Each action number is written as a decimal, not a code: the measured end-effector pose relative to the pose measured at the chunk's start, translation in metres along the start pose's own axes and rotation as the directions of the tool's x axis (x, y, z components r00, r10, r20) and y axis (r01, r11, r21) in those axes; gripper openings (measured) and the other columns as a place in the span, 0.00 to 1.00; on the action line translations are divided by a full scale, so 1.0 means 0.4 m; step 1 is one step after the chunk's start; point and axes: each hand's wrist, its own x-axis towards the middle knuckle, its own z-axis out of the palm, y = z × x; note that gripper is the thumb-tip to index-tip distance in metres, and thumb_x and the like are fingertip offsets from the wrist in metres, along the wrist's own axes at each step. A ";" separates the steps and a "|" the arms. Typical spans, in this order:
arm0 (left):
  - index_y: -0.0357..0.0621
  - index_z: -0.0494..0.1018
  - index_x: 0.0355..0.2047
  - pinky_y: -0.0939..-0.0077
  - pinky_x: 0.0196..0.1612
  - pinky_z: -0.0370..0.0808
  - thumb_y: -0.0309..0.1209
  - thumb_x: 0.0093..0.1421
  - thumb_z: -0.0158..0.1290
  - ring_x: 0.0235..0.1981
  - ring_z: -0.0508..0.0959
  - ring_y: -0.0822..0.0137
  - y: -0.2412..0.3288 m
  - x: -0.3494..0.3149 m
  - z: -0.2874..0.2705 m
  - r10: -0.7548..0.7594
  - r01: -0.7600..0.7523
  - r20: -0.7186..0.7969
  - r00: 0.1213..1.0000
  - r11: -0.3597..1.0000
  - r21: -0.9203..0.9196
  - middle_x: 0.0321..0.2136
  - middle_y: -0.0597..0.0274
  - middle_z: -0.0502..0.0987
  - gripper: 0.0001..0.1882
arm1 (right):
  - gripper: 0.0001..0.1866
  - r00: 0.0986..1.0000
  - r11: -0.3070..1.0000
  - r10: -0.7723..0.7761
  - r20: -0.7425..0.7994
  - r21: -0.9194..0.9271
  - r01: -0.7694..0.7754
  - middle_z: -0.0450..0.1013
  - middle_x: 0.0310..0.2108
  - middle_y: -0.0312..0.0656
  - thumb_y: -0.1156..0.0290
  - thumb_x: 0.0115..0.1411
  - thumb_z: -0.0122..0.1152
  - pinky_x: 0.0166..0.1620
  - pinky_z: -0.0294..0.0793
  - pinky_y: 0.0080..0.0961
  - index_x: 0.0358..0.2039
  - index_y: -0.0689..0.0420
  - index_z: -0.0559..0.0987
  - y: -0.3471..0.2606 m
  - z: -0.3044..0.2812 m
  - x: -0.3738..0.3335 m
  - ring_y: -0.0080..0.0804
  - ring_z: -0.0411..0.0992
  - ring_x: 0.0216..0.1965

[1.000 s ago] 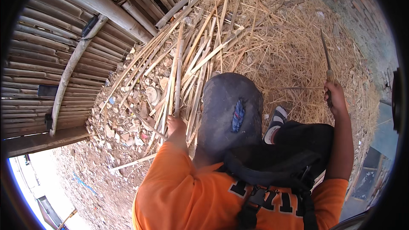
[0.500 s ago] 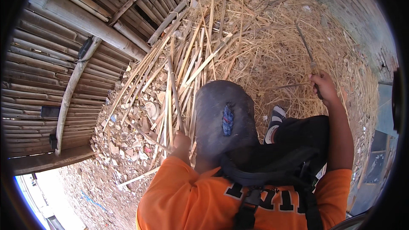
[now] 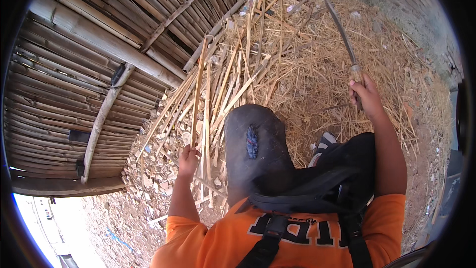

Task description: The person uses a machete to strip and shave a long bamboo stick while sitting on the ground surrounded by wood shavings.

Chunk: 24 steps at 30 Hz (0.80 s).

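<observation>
My left hand (image 3: pixel 186 161), left of my bent knee, is closed on the near end of a long, narrow bamboo strip (image 3: pixel 198 87). The strip points away from me, its far end close to the bamboo wall. My right hand (image 3: pixel 366 95) grips the wooden handle (image 3: pixel 356 73) of a long, narrow knife with a curved blade (image 3: pixel 339 29). The blade is raised over the straw and its tip points far ahead. Between my hands is my knee (image 3: pixel 255 134) in dark trousers, with a blue patch of cloth on it.
A slatted bamboo wall (image 3: pixel 64 84) stands on the left. Cut bamboo strips (image 3: pixel 230 87) lie over rubble and wood chips beside it. Dry straw (image 3: pixel 307 64) covers the ground ahead. A brick wall (image 3: pixel 411 15) rises at the far right. My shoe (image 3: pixel 325 144) rests on the straw.
My left hand has moved left, away from my knee, and now holds its strip pointing forward. My right hand has shifted slightly left and up, with the knife blade reaching farther ahead.
</observation>
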 end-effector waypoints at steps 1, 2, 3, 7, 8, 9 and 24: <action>0.39 0.74 0.51 0.79 0.23 0.63 0.32 0.70 0.42 0.19 0.67 0.78 0.061 -0.019 -0.015 0.013 -0.009 0.053 0.999 0.997 -0.074 0.27 0.67 0.77 0.16 | 0.13 1.000 0.999 -0.012 0.010 0.031 0.012 0.69 0.23 0.32 0.69 0.63 0.60 0.24 0.67 0.20 0.46 0.58 0.73 -0.005 -0.002 -0.005 0.18 0.66 0.19; 0.39 0.74 0.52 0.80 0.21 0.62 0.31 0.71 0.42 0.17 0.65 0.79 0.115 -0.040 -0.030 0.027 -0.013 0.098 0.995 0.989 -0.145 0.27 0.67 0.76 0.16 | 0.14 1.000 0.997 -0.003 0.026 -0.074 0.005 0.69 0.24 0.33 0.67 0.63 0.61 0.25 0.68 0.22 0.46 0.58 0.74 -0.004 -0.005 -0.004 0.20 0.67 0.21; 0.39 0.73 0.52 0.81 0.19 0.60 0.31 0.71 0.42 0.16 0.63 0.81 0.171 -0.054 -0.031 0.054 -0.017 0.160 0.986 0.975 -0.220 0.27 0.67 0.76 0.16 | 0.16 1.000 0.982 0.006 0.022 -0.187 -0.002 0.69 0.26 0.34 0.65 0.62 0.61 0.27 0.68 0.23 0.46 0.59 0.74 -0.008 -0.019 -0.013 0.22 0.67 0.22; 0.40 0.72 0.52 0.85 0.19 0.58 0.31 0.72 0.40 0.16 0.62 0.82 0.416 -0.186 0.007 0.085 -0.062 0.220 0.972 0.992 -0.112 0.25 0.68 0.75 0.15 | 0.19 0.993 0.898 -0.083 0.080 -0.427 0.109 0.69 0.27 0.37 0.62 0.61 0.64 0.32 0.71 0.30 0.48 0.59 0.75 -0.006 -0.051 -0.044 0.27 0.69 0.26; 0.40 0.72 0.52 0.84 0.19 0.58 0.32 0.72 0.41 0.17 0.62 0.82 0.444 -0.216 0.011 0.099 -0.077 0.244 0.965 0.992 -0.097 0.23 0.71 0.72 0.15 | 0.20 0.991 0.897 -0.077 0.109 -0.427 0.116 0.70 0.27 0.38 0.61 0.60 0.65 0.35 0.70 0.33 0.48 0.59 0.76 -0.029 -0.046 -0.060 0.30 0.70 0.29; 0.40 0.72 0.52 0.84 0.20 0.58 0.33 0.72 0.41 0.17 0.62 0.82 0.465 -0.238 0.022 0.088 -0.062 0.282 0.955 0.993 -0.099 0.23 0.72 0.71 0.15 | 0.20 0.983 0.887 -0.140 0.118 -0.426 0.178 0.71 0.28 0.38 0.61 0.60 0.65 0.35 0.70 0.33 0.47 0.59 0.76 -0.028 -0.051 -0.073 0.30 0.70 0.29; 0.38 0.73 0.45 0.78 0.23 0.66 0.39 0.74 0.43 0.20 0.69 0.77 0.449 -0.381 0.133 0.205 -0.325 0.423 0.883 0.916 0.235 0.24 0.67 0.73 0.16 | 0.21 0.855 0.546 -0.354 0.379 -0.659 0.518 0.77 0.29 0.50 0.56 0.58 0.65 0.33 0.74 0.44 0.46 0.55 0.76 0.029 -0.093 -0.103 0.50 0.77 0.29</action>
